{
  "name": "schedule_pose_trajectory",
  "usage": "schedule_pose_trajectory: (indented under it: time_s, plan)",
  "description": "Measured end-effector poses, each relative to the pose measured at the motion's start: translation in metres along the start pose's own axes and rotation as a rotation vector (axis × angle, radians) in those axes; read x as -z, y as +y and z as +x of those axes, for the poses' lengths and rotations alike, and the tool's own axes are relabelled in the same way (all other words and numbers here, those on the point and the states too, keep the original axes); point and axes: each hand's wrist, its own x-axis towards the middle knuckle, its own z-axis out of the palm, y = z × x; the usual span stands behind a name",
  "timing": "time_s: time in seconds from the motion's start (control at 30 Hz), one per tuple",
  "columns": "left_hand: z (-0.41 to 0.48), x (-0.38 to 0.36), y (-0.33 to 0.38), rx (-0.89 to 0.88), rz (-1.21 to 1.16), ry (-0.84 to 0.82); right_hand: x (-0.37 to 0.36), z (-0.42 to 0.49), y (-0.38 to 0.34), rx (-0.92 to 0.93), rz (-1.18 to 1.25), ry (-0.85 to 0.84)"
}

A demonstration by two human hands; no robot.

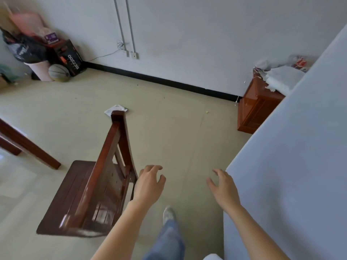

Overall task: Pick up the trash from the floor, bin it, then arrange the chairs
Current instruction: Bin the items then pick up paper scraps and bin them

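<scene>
Bed [291, 166]: pale blue, along the right.
Chair [97, 184]: dark wood, standing left of centre.
Bin [40, 71]: pink, far left corner, black bag on top.
Left grip [150, 182]: fingers relaxed, holding nothing, just beside the chair back.
Right grip [223, 186]: likewise, near the bed edge.
Trash [115, 109]: white paper on the floor beyond the chair's top rail, well apart from the bin.
</scene>
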Motion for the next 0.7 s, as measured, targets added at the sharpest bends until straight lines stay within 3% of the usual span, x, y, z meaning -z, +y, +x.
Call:
schedule_pose_trajectory:
  time_s: [0.4,0.7]
  plan:
    - [0.301,0.003,0.060,0.082,-0.052,0.162,0.029,0.311,-0.069,0.126,-0.085,0.028]
    - [0.461,0.030,0.034,0.310,-0.015,0.275,0.005,0.516,-0.136,0.308,-0.125,-0.098]
